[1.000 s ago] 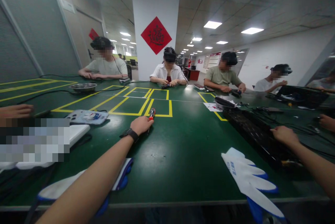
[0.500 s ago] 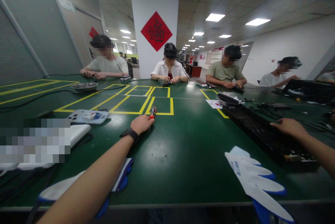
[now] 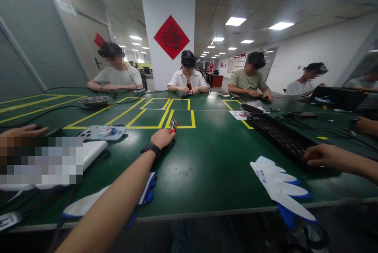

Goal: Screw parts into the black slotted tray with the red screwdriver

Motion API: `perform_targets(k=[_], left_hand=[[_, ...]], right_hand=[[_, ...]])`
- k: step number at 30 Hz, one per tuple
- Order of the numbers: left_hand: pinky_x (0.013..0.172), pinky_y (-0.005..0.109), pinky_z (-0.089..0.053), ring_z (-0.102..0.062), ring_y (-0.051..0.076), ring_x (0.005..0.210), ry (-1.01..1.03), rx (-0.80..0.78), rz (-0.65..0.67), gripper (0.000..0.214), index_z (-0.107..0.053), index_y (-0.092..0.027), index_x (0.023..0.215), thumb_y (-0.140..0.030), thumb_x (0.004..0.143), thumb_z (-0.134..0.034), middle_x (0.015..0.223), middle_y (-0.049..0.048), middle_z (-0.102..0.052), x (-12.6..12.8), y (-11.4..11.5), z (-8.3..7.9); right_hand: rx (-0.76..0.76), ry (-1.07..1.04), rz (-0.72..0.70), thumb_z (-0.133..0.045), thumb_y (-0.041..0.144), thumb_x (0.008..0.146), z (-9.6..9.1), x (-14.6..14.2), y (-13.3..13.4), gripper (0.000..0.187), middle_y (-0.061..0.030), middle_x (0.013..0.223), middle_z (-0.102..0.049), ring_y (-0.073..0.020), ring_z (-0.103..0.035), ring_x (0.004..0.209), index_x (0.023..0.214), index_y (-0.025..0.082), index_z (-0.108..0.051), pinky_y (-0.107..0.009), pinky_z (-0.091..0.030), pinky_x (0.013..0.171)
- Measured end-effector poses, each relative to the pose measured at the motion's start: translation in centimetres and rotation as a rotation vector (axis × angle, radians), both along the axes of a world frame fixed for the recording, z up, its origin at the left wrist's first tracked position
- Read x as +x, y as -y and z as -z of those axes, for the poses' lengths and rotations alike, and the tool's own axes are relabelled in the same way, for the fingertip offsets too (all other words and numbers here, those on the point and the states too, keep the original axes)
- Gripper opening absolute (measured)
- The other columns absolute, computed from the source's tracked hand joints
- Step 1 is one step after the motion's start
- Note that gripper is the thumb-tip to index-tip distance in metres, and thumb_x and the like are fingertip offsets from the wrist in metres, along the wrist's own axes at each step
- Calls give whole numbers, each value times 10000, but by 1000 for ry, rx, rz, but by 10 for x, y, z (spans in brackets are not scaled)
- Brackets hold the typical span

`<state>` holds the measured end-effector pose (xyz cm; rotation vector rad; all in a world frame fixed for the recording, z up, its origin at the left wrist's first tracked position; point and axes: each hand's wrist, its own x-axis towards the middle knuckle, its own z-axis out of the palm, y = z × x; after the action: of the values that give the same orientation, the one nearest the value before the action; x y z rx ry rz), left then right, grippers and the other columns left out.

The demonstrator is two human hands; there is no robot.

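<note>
My left hand (image 3: pixel 163 138) is closed round a screwdriver (image 3: pixel 173 125) with a red and clear handle, its shaft pointing down at the green table. Out to the right, my right hand (image 3: pixel 320 155) has its fingers curled at the near end of a long, narrow black casing (image 3: pixel 280 136), apparently gripping its edge. Part of that end is hidden behind the fingers. A white and blue glove (image 3: pixel 280 184) lies in front of the casing. Under my left forearm a second such glove (image 3: pixel 88 202) is partly covered.
A phone in a patterned case (image 3: pixel 102 133) and a white device (image 3: pixel 94 154) lie at left, near another person's hand (image 3: pixel 23 131). Yellow tape (image 3: pixel 180 127) marks rectangles on the table. A metal bowl (image 3: pixel 93 101) stands farther back. Cables and a co-worker's hand (image 3: pixel 367 125) are at right.
My right hand has shifted from the casing's right side to its near end, and that end now sits farther back. My left hand keeps the screwdriver. Another person's hand has come in at left.
</note>
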<state>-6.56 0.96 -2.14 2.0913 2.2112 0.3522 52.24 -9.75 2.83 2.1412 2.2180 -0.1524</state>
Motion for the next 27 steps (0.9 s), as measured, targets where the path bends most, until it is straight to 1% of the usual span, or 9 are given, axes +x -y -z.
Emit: perform_targets(k=[2,3,6,9,13,15,19,23,27], left_hand=[[593,252,-405,-608,214,749,3,1,3,484,-672,-179,749,-507,776,-316,853,109,-663,0,1,-1],[590,253,-405,-608,215,748,4,2,5,484,-672,-180,744,-506,777,-316,850,109,-664,0,1,-1],[587,252,-406,-609,216,749,8,1,11,476,-670,-182,733,-502,778,-320,836,106,-665,0,1,-2],[591,255,-408,-610,218,753,11,2,11,475,-671,-184,730,-499,779,-318,836,105,-666,0,1,-2],[603,264,-416,-612,226,768,14,6,5,485,-675,-188,734,-506,780,-312,853,107,-667,0,2,-1],[602,264,-417,-612,227,771,15,7,2,482,-676,-189,736,-505,778,-314,853,106,-667,0,2,-1],[602,257,-414,-611,220,764,13,8,-2,483,-675,-187,733,-505,778,-314,844,102,-670,0,2,-1],[607,245,-414,-614,210,760,9,5,-4,483,-676,-181,739,-495,786,-312,835,102,-673,-1,1,0],[595,248,-411,-613,214,760,8,10,-9,486,-675,-176,767,-497,787,-310,856,108,-671,-1,0,2]], right_hand=[[-120,-34,-10,-541,426,675,1,10,-2,301,-73,733,-661,-218,-595,679,765,170,-671,-297,-403,613],[-148,-47,-4,-525,420,691,2,13,-3,303,-74,755,-667,-222,-598,695,773,171,-674,-300,-405,621],[-141,-68,11,-497,423,715,3,14,-4,318,-74,786,-675,-226,-605,721,787,172,-677,-301,-411,635],[-156,-91,9,-480,435,725,4,9,-3,330,-74,768,-677,-229,-609,708,783,174,-674,-307,-419,634],[-140,-120,14,-489,433,714,6,5,-3,280,-66,758,-683,-243,-611,697,754,224,-671,-338,-438,640],[-130,-120,11,-478,454,721,6,6,-3,286,-66,741,-683,-248,-609,678,721,244,-671,-354,-441,626],[-144,-77,-13,-443,524,732,5,7,-7,372,-76,669,-671,-257,-597,627,636,246,-671,-372,-418,576],[-156,3,-15,-484,511,700,2,8,-14,342,-73,626,-659,-247,-583,593,622,244,-683,-360,-382,539],[-183,17,-14,-494,497,696,3,10,-20,348,-69,609,-652,-225,-578,582,590,214,-668,-335,-367,533]])
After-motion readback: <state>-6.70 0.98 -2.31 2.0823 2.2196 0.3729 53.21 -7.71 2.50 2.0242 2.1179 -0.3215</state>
